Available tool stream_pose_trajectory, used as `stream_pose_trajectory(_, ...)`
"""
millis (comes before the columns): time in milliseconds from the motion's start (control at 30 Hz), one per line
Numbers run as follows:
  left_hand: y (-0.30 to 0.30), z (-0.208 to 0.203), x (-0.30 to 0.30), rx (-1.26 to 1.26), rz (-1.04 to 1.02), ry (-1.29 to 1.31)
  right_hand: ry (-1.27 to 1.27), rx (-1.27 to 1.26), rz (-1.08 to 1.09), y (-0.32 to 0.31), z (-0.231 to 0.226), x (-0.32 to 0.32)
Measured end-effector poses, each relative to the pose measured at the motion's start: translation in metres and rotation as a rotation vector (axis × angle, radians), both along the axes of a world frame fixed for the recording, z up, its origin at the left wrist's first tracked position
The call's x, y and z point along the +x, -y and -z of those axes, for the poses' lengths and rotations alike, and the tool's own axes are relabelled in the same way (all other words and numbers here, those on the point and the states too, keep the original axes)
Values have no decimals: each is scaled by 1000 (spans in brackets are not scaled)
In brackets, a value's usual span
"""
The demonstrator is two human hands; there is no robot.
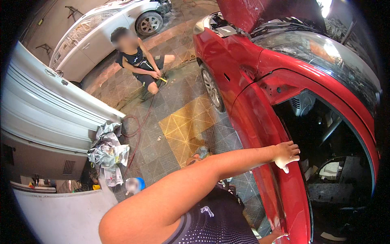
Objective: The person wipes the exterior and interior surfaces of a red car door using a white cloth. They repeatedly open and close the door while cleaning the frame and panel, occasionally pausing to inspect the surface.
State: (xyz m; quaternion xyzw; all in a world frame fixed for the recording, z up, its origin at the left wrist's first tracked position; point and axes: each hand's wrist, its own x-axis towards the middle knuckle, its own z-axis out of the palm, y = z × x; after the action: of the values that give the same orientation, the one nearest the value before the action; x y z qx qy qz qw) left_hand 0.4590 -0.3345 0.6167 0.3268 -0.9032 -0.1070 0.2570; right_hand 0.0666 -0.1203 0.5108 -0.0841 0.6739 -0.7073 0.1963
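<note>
The car door (pixel 290 195) stands right, newspapers (pixel 109 148) left; ahead, a co-worker (pixel 140 61) is between another car (pixel 91 45) and the front wheel (pixel 212 87).

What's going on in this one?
The camera wearer is beside a red car with its hood raised. Their left hand rests on the upper edge of the door, at the window opening; the right hand is at the same door, nearer the picture's lower edge, its grip hard to make out. Farther off, another person is low on the floor near a white car, apparently holding something thin and yellow.
</note>
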Motion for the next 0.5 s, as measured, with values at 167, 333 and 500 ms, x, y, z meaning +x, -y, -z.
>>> stream_pose_trajectory(167, -3, 2, 3, 0, 25, -1, -3, -10, 14, -13, 0, 12)
stream_pose_trajectory(333, -20, 1, 14, 0, 70, 18, -7, -25, 38, -37, -4, 33)
stream_pose_trajectory(500, -45, -6, 35, -75, 113, 36, -8, -58, 70, -60, -6, 71)
